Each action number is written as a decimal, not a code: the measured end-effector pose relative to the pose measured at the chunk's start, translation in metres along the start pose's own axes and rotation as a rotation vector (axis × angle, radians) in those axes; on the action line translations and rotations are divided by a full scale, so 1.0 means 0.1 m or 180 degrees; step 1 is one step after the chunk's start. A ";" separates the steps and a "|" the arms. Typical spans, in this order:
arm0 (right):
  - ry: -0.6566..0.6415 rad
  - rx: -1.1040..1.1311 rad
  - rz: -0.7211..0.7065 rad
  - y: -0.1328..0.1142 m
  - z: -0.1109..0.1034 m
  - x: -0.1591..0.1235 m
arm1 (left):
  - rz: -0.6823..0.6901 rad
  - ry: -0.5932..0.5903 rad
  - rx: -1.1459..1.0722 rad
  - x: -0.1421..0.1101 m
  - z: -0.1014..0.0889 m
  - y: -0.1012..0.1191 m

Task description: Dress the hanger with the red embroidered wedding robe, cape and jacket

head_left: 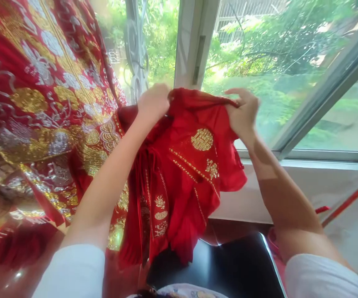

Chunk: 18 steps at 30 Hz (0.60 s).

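My left hand (pixel 154 100) and right hand (pixel 243 112) both grip the upper edge of the red garment (pixel 188 161), best spread evenly without tugging.

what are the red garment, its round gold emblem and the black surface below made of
Red garment: probably thin, mostly matte cloth, falling in loose folds. Gold emblem: perhaps metallic thread or sequins, given its sheen. Black surface: glossy, maybe glass or lacquer; it reflects light.
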State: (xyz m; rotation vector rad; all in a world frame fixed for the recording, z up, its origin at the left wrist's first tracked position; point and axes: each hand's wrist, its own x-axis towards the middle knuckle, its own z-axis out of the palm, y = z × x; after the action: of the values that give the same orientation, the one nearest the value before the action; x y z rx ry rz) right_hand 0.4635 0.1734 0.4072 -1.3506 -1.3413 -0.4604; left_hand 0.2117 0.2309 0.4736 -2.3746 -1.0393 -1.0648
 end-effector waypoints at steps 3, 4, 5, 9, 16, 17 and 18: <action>-0.0160 -0.0095 0.0020 0.01 0.02 -0.07 | 0.0650 0.0625 0.0049 -0.26 0.01 0.21; -0.0263 -0.0181 0.0042 0.01 0.03 -0.10 | 0.0944 0.0725 0.0082 -0.37 0.06 0.29; -0.0310 -0.0265 0.0058 0.02 0.03 -0.12 | 0.1184 0.0711 0.0136 -0.48 0.14 0.36; -0.0234 -0.0434 0.0019 0.00 -0.10 -0.10 | 0.1395 0.0595 0.0255 -0.79 0.61 0.49; -0.0008 -0.0936 -0.0245 -0.80 -0.78 -0.44 | 0.0859 0.0197 -0.0029 -0.69 0.90 0.39; 0.0040 -0.1202 -0.0271 -0.92 -0.82 -0.61 | 0.0746 0.0006 -0.0127 -0.67 0.91 0.39; -0.0055 -0.1379 -0.0402 -1.01 -0.82 -0.80 | 0.0630 -0.0190 -0.0227 -0.66 0.91 0.39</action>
State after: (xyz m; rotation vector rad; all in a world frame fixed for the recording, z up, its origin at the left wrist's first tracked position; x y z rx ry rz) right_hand 0.3869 0.0413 0.4057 -1.6258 -1.3961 -0.8645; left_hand 0.2566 0.2233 0.3634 -2.5184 -0.7771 -0.9799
